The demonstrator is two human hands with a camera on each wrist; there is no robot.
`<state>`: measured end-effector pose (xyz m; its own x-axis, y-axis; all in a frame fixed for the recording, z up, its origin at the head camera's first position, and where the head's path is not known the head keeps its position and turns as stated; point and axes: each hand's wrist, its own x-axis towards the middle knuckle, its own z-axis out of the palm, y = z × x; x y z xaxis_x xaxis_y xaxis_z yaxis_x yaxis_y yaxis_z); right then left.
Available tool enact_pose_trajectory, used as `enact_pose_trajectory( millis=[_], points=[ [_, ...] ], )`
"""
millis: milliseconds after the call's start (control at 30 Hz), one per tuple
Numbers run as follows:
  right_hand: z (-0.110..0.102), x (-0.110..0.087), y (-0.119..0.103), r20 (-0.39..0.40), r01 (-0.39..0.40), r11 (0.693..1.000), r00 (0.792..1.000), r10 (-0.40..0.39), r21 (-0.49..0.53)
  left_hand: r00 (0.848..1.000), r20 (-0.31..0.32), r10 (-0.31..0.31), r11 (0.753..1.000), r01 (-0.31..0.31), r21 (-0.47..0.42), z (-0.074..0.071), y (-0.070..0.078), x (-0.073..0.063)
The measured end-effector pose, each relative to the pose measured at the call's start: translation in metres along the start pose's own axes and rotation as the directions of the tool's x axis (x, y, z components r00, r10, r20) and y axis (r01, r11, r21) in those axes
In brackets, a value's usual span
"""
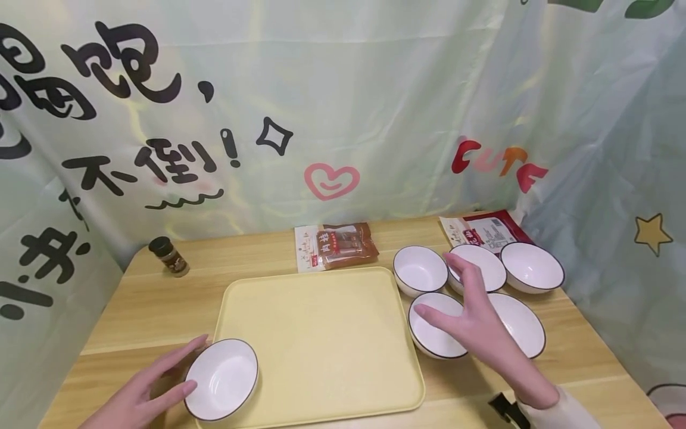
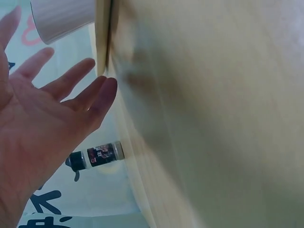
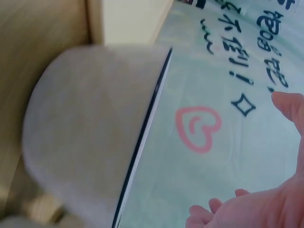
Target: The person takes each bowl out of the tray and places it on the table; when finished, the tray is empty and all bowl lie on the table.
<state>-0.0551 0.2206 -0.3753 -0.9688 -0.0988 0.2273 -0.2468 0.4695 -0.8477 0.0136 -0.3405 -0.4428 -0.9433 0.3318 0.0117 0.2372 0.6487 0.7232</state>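
A white bowl with a dark rim [image 1: 222, 379] sits on the front left corner of the yellow tray [image 1: 321, 339]. My left hand [image 1: 139, 390] is beside it, thumb and fingers spread about its left side; in the left wrist view the fingers are relaxed, below the bowl's white wall [image 2: 61, 19]. Over the group of bowls right of the tray hovers my right hand [image 1: 474, 319], thumb and index finger wide apart and nothing between them. Its thumb overlaps the front left bowl [image 1: 436, 342]. A bowl's side [image 3: 90, 128] fills the left of the right wrist view.
Several matching bowls, such as the back left bowl [image 1: 420, 269] and back right bowl [image 1: 532, 266], stand close together. Behind the tray lies a brown spice packet [image 1: 343, 245]; a red packet [image 1: 485, 231] lies behind the bowls. A spice jar [image 1: 170, 257] stands back left. Printed cloth surrounds the table.
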Motion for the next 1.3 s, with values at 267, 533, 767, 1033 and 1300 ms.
enact_pose_trajectory(
  millis=[267, 533, 767, 1033, 1300],
  points=[
    [0.033, 0.006, -0.016, 0.077, -0.003, 1.000, 0.997, 0.003, 0.000, 0.996, -0.054, -0.078, 0.993, 0.082, 0.084, -0.010, -0.009, 0.006],
    [0.065, 0.010, -0.024, 0.161, 0.015, 0.998, 0.987, -0.025, 0.060, 0.992, -0.113, -0.062, 0.994, 0.072, 0.084, -0.016, -0.015, 0.016],
    [0.094, 0.013, -0.038, 0.248, -0.018, 0.996, 0.969, -0.005, 0.089, 0.990, -0.139, 0.027, 0.996, -0.014, 0.091, -0.019, -0.021, 0.032],
    [0.132, 0.009, -0.054, 0.377, -0.082, 0.986, 0.926, 0.022, 0.144, 0.994, -0.098, 0.045, 0.994, -0.035, 0.099, -0.023, -0.026, 0.061],
    [0.176, 0.000, -0.066, 0.518, -0.125, 0.979, 0.855, 0.024, 0.161, 0.998, -0.040, 0.047, 0.976, -0.038, 0.215, -0.027, -0.033, 0.081]
  ],
)
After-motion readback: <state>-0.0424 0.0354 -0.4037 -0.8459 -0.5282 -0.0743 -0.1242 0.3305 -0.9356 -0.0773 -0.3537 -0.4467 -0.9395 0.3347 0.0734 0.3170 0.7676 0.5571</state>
